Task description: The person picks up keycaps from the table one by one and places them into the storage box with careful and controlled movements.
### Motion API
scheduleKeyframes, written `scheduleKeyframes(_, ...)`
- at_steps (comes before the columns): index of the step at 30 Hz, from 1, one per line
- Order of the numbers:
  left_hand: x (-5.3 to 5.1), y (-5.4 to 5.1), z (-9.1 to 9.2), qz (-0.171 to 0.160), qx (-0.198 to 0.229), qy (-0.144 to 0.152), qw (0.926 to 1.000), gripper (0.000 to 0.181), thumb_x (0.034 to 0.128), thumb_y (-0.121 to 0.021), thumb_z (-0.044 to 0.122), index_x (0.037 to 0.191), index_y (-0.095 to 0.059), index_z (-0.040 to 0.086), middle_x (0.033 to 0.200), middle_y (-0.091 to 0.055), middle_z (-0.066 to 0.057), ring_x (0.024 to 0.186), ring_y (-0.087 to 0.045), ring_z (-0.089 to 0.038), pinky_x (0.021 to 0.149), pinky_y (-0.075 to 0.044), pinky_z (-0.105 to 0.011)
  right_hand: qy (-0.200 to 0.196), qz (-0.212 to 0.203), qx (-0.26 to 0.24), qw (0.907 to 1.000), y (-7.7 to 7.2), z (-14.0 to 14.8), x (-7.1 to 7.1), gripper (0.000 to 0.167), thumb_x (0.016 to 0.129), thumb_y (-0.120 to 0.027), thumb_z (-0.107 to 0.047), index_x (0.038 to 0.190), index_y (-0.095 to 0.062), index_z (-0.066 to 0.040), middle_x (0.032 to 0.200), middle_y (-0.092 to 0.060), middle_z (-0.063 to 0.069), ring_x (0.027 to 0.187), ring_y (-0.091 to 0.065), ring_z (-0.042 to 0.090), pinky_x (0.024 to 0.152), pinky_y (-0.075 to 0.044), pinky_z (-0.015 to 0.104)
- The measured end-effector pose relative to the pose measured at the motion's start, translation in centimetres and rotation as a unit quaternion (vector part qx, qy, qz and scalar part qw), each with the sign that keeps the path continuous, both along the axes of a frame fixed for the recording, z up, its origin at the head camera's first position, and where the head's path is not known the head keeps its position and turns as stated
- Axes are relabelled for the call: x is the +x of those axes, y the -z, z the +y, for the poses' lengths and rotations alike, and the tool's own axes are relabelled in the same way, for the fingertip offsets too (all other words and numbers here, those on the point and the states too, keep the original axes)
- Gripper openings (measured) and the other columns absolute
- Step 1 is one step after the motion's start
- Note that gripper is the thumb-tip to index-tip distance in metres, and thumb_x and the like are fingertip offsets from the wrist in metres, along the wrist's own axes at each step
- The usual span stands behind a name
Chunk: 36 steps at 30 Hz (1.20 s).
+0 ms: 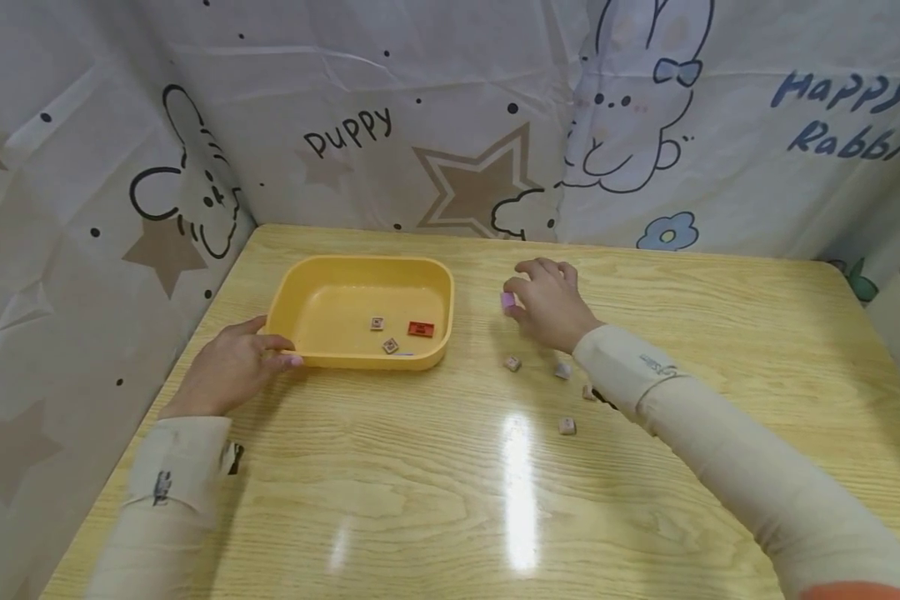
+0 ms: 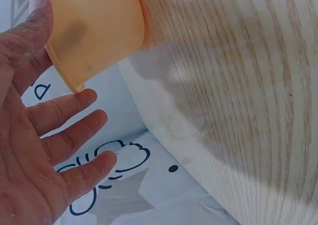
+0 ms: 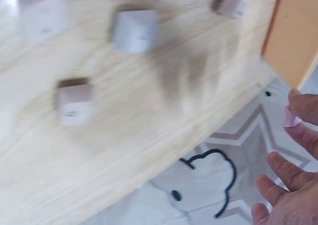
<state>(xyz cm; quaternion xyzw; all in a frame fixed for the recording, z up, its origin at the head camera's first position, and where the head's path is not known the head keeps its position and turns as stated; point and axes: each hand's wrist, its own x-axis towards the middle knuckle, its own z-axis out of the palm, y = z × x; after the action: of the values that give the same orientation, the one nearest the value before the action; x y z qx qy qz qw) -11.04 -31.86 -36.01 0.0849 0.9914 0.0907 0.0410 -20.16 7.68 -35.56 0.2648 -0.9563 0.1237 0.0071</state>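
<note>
My left hand (image 1: 228, 367) pinches the near-left corner of the yellow tray (image 1: 352, 362) between thumb and index finger; in the left wrist view the other fingers are spread below its rim. Right of the tray, my right hand (image 1: 551, 308) holds a small pink keycap (image 1: 507, 302) by thumb and fingertip, raised off the table. Inside the tray lie a wide red keycap (image 1: 421, 329), a small pale keycap (image 1: 377, 323) and another pale keycap (image 1: 390, 345). Under and in front of the right hand are several loose keycaps, including a whitish keycap (image 3: 135, 31).
One loose keycap (image 1: 567, 426) sits nearest the person; another keycap (image 1: 512, 363) is closest to the tray. The wooden table (image 1: 330, 483) meets a printed cloth (image 1: 307, 75) along its back and left edges. Light glares off the tabletop in the middle.
</note>
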Motion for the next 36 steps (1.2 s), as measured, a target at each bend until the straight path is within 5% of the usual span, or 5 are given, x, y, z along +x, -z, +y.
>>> scheduleKeyframes(15, -0.1, -0.1, 0.2, 0.016, -0.004, 0.006, 0.9998, 0.034, 0.0896, -0.064, 0.035, 0.107, -0.073, 0.007, 0.128, -0.058, -0.03, 0.129, -0.045, -0.05, 0.103, -0.039, -0.064, -0.067, 0.012, 0.01, 0.9976, -2.1, -7.4, 0.2, 0.023, 0.09, -0.067, -0.031, 0.106, -0.069, -0.015, 0.14, -0.052, 0.014, 0.135, -0.041, 0.033, 0.112, -0.026, 0.057)
scheduleKeyframes(19, 0.0, -0.1, 0.1, 0.019, -0.004, 0.006, 0.9998, 0.034, 0.0895, -0.064, 0.034, 0.106, -0.073, 0.007, 0.126, -0.06, -0.029, 0.129, -0.045, -0.05, 0.104, -0.039, -0.063, -0.07, -0.006, 0.028, 0.9971, -2.2, -8.4, 0.2, 0.031, 0.091, -0.064, -0.034, 0.116, -0.066, -0.016, 0.144, -0.048, 0.013, 0.138, -0.037, 0.034, 0.113, -0.025, 0.057)
scheduleKeyframes(25, 0.0, 0.2, 0.2, 0.015, -0.001, 0.006, 0.9999, 0.035, 0.0899, -0.063, 0.036, 0.107, -0.073, 0.008, 0.126, -0.061, -0.027, 0.13, -0.044, -0.049, 0.104, -0.039, -0.062, -0.046, -0.026, 0.064, 0.9966, -2.0, -7.8, 0.1, 0.05, 0.091, -0.063, -0.041, 0.134, -0.053, -0.017, 0.15, -0.039, 0.015, 0.14, -0.033, 0.036, 0.114, -0.022, 0.056)
scheduleKeyframes(36, 0.1, -0.1, 0.2, 0.016, 0.003, 0.002, 0.9999, 0.035, 0.0899, -0.064, 0.035, 0.108, -0.073, 0.007, 0.129, -0.057, -0.031, 0.128, -0.045, -0.051, 0.102, -0.04, -0.063, -0.025, -0.026, 0.051, 0.9981, -1.6, -5.3, -0.2, 0.047, 0.092, -0.063, -0.038, 0.13, -0.056, -0.011, 0.149, -0.04, 0.019, 0.14, -0.033, 0.039, 0.114, -0.022, 0.058)
